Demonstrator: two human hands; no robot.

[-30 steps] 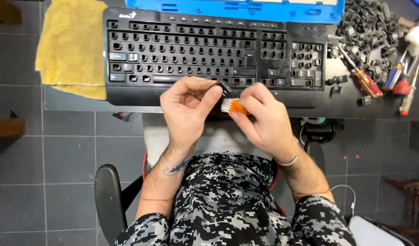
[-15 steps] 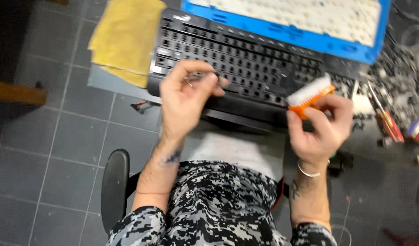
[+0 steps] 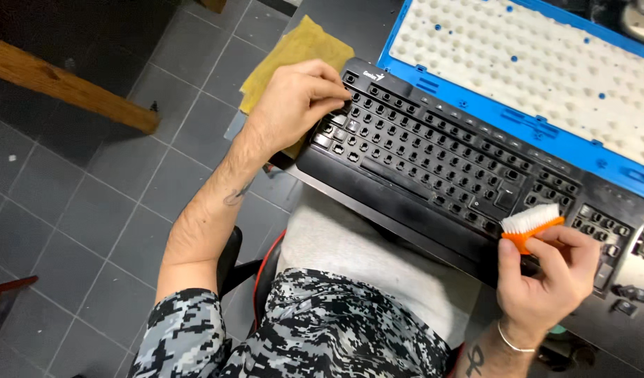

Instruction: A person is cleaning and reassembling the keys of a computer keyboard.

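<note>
- Right hand [image 3: 546, 269] closed in a firm grip on an orange brush [image 3: 532, 225] with white bristles turned up, held off the near right edge of the black keyboard [image 3: 448, 157]; bristles not touching it.
- Left hand [image 3: 294, 105] empty, fingers curled, fingertips pressed on the keyboard's top-left sockets.
- Changed since 1 s ago: both hands then met at the front edge around the brush; now spread to opposite ends, brush carried right, left hand moved up to the far corner. Judged: brushing paused, keyboard being steadied.
- Around: blue frame [image 3: 490, 98] with white dimpled sheet touching the far edge; yellow cloth [image 3: 294, 52] under the left corner; 2 or so loose keycaps [image 3: 626, 297] on the counter at right.
- Nothing between brush and keyboard.
</note>
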